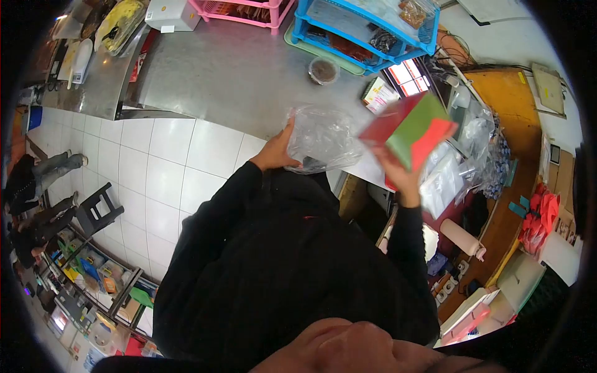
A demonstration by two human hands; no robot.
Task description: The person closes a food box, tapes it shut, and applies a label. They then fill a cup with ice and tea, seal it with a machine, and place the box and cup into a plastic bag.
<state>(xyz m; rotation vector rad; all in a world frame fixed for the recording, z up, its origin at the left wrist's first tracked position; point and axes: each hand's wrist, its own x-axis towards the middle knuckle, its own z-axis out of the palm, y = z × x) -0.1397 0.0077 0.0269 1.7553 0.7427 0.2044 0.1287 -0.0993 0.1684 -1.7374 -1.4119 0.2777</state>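
From where I stand, with twelve straight ahead of the wearer; hands well apart, each occupied; left hand [277, 149] at eleven, thumb and fingers closed on the near-left edge of a clear plastic bag [326, 137], which spreads from it toward three; right hand [398, 173] at one, gripping a red-and-green box [407, 127] from its near side, the box rising toward twelve of that hand, tilted and blurred; from the bag, the box sits at about three; whether they touch, I cannot tell; the bag looks thin, light, limp and slippery, apt to crumple; best held by its edge, pinched between thumb and fingers; the box looks like card, light and fairly stiff, its faces perhaps smooth; likely to dent if squeezed, so a spread hold on opposite sides should suit; its contents, if any, hidden, so weight uncertain; round tub [324, 71] at twelve from the bag, on the metal counter [230, 68].
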